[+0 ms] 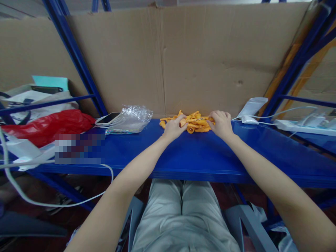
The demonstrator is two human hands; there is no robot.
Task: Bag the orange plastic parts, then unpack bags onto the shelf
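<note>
A heap of small orange-yellow plastic pieces [198, 125], several with round, cup-like ends and narrow stems, lies on the blue shelf top [194, 150] against the cardboard. At the heap's left side is my left hand [173, 128], its fingers closed round an orange piece with a rounded end [183, 122] that shows between thumb and fingers. My right hand [221, 122] is at the heap's right edge, fingers bent down and thumb against the orange pieces. Its fingertips are partly hidden, so whatever it pinches does not show clearly.
Left of the heap lie a clear plastic bag [136, 117] and a phone [109, 118] with a white cable. Further left is a red plastic bag [52, 126]. A white power strip [307, 126] and cables lie right. A cardboard sheet [204, 63] and blue posts [76, 56] stand behind.
</note>
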